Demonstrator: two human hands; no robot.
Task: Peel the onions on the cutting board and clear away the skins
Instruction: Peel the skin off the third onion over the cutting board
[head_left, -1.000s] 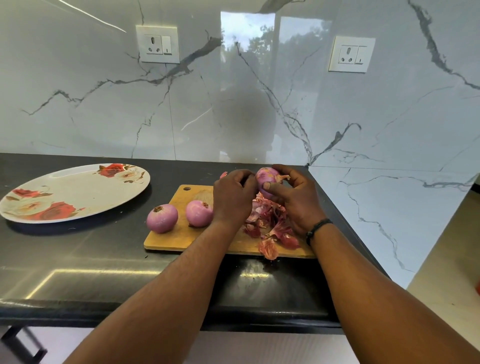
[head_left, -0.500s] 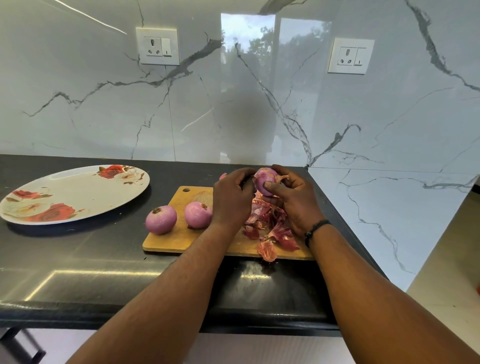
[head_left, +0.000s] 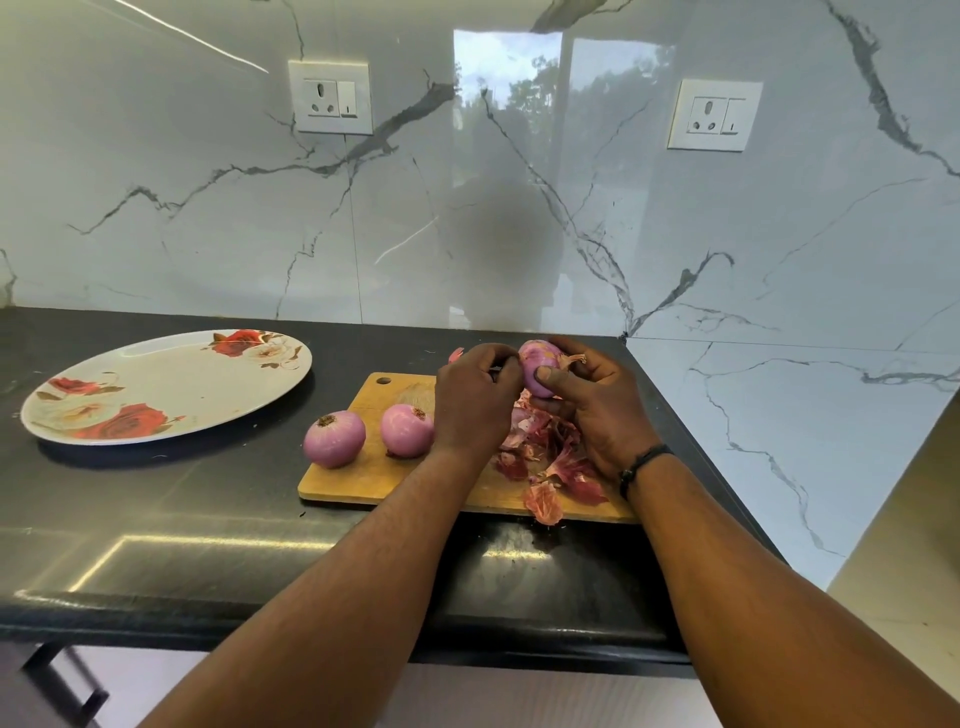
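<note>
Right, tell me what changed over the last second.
Very little. The right hand turned the onion slightly in its grip, its thumb now lying across the front. The left hand stayed curled beside it; what it pinches is hidden. The two peeled onions, the skins, the cutting board and the plate stayed put.

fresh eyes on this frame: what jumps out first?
Both hands meet over the back of the wooden cutting board: the right hand grips a pink onion, the left hand works at it. Red skins are heaped beneath; two peeled onions sit left, near a rose-patterned plate.
</note>
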